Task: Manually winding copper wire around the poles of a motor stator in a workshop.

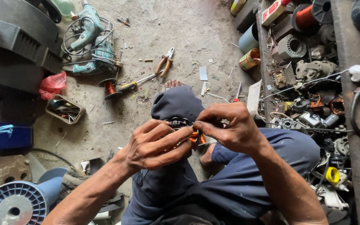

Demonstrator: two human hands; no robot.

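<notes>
Fingers of the left hand [155, 146] curl around a small motor stator [184, 129] with copper windings, clamping it above the raised knee [176, 104] in dark blue trousers. Fingertips of the right hand [230, 127] pinch at the copper coil on the stator's right side (what exactly they grip is hidden). On the dusty concrete floor [180, 33] beyond the knee lie orange-handled pliers [164, 62], a screwdriver [136, 82], a copper wire spool [110, 88] and two teal power drills [90, 41]. A cluttered shelf of motor parts [309, 83] stands to the right.
</notes>
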